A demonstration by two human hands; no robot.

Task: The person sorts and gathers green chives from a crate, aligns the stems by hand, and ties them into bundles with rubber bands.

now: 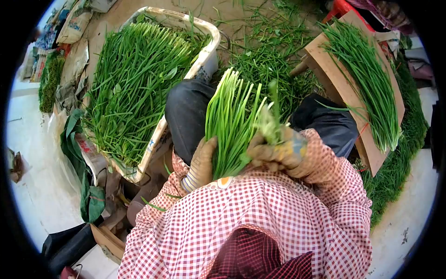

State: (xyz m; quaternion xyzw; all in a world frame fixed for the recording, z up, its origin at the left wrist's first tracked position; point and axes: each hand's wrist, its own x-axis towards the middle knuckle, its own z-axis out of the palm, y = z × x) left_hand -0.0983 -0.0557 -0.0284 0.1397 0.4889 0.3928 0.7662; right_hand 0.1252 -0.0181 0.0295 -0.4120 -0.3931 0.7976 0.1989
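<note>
A bundle of long green stalks with pale ends [232, 121] stands up in front of my checked top, between my knees. My gloved left hand [201, 160] is wrapped round the bundle's left side. On its right side is my gloved right hand [278, 149], its fingers closed on a small tuft of stalks [269, 123] that is blurred by motion. The lower end of the bundle is hidden against my body.
A white basket [216, 39] full of green stalks stands at the left. At the right, more stalks [367, 79] lie on a cardboard-topped stand [320, 56]. Loose greens [274, 51] litter the floor ahead, and a long green pile [413, 125] lies far right.
</note>
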